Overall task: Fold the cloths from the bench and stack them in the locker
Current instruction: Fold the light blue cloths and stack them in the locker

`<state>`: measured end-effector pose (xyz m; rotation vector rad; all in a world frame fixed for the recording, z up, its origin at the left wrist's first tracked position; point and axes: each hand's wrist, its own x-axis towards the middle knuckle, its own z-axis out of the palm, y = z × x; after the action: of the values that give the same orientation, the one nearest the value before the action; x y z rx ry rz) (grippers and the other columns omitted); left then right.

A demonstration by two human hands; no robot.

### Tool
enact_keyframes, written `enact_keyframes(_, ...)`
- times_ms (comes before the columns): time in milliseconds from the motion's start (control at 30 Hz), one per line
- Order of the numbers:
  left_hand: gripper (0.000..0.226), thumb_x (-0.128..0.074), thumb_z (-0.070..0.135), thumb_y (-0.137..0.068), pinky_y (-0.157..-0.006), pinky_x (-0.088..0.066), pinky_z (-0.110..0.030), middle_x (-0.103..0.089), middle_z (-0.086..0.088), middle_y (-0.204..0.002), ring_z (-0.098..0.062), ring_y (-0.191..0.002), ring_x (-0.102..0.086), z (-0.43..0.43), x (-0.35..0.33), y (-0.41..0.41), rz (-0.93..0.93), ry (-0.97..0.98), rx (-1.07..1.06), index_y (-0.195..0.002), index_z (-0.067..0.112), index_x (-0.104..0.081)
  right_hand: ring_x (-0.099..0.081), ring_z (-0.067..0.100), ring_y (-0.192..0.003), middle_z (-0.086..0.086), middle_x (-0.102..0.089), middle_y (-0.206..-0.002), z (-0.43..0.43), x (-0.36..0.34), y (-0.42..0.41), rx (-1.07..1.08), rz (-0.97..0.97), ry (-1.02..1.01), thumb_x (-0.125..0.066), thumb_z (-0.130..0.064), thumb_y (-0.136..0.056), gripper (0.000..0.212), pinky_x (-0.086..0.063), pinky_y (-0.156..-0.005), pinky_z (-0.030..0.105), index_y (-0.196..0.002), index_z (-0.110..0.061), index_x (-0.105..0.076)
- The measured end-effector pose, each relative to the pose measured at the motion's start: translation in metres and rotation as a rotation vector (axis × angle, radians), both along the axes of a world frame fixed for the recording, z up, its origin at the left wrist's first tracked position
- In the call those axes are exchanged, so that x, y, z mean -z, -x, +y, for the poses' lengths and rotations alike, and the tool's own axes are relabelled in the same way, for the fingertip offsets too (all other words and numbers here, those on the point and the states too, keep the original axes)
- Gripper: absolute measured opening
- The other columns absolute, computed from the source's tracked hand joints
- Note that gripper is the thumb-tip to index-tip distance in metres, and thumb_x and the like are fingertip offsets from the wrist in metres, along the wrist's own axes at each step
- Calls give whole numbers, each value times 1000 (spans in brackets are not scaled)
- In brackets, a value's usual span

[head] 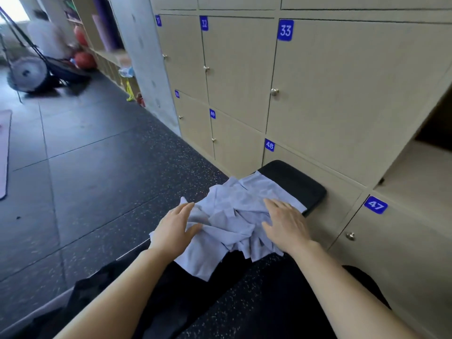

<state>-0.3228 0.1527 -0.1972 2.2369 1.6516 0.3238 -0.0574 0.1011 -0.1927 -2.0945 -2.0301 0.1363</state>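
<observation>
A crumpled heap of pale blue cloths lies on the black padded bench in front of me. My left hand rests on the heap's left edge, thumb and fingers spread over a fold. My right hand lies flat on the right side of the heap with fingers apart. Neither hand has a cloth lifted. An open locker compartment shows at the right edge, its inside bare where visible.
Beige numbered lockers with small knobs line the wall right behind the bench. Dark speckled floor stretches to the left. Far back left a person stands among gym balls, shelves and equipment. A pink mat lies at the left edge.
</observation>
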Motion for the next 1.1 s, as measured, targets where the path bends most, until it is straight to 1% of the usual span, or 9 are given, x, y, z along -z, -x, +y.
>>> enact_keyframes(167, 59, -59, 36, -95, -109, -29, -29, -39, 2, -153, -20, -140, -35, 27, 16, -10, -6, 3, -22, -148, 18, -39, -51, 21, -115, -1, -57, -121, 31, 13, 2, -47, 3, -26, -49, -22, -94, 28, -36, -93, 28, -121, -16, -51)
enact_keyframes(533, 58, -60, 40, -94, -110, -31, -30, -45, 0, -149, -21, -137, -40, 78, 53, -46, -27, 18, 41, -144, 15, -45, -43, 21, -128, 1, -50, -136, 83, 54, 6, -141, -74, 52, -56, -29, -90, 42, -30, -106, 29, -129, -16, -51)
enact_keyframes(600, 54, -60, 37, -94, -108, -32, -29, -46, 2, -147, -21, -135, -41, 80, 58, -50, -31, -3, 56, -142, 16, -47, -55, 24, -116, 2, -60, -119, 89, 59, 9, -132, -54, 52, -64, -24, -82, 34, -40, -98, 32, -114, -14, -60)
enact_keyframes(633, 51, -61, 35, -94, -106, -33, -29, -49, 2, -144, -21, -133, -43, 80, 59, -52, -36, -15, 65, -140, 16, -50, -62, 25, -101, 1, -65, -101, 91, 62, 10, -126, -32, 13, -71, -21, -73, 26, -47, -87, 32, -97, -15, -65)
enact_keyframes(700, 45, -60, 35, -92, -101, -39, -32, -57, 0, -134, -25, -124, -52, 78, 62, -53, -58, -58, 81, -132, 14, -58, -64, 21, -69, -3, -60, -70, 95, 67, 11, -123, -40, -79, -80, -17, -54, 22, -51, -63, 26, -65, -18, -61)
enact_keyframes(733, 44, -57, 37, -89, -97, -43, -34, -62, -1, -127, -27, -117, -57, 77, 64, -54, -72, -90, 76, -125, 13, -63, -62, 20, -61, -3, -57, -63, 96, 68, 10, -122, -46, -124, -82, -17, -52, 24, -48, -57, 24, -56, -18, -58)
enact_keyframes(867, 38, -46, 43, -83, -80, -47, -29, -67, 2, -97, -24, -88, -63, 69, 71, -57, -140, -255, 32, -98, 19, -71, -56, 19, -54, -5, -53, -58, 94, 66, 11, -127, -60, -195, -61, -25, -73, 25, -43, -52, 24, -49, -20, -55)
enact_keyframes(967, 26, -48, 42, -82, -76, -42, -30, -61, 8, -84, -21, -80, -58, 56, 71, -61, -192, -273, 15, -83, 26, -69, -56, 20, -54, -5, -55, -57, 88, 61, 17, -105, -58, -226, -56, -23, -74, 23, -44, -52, 26, -51, -21, -57)
enact_keyframes(1100, 22, -51, 39, -82, -69, -48, -34, -55, 12, -77, -18, -74, -57, 38, 70, -53, -239, -253, -23, -77, 27, -68, -55, 19, -54, -4, -53, -56, 73, 52, 36, -113, -46, -290, -50, -28, -75, 26, -44, -51, 26, -51, -22, -56)
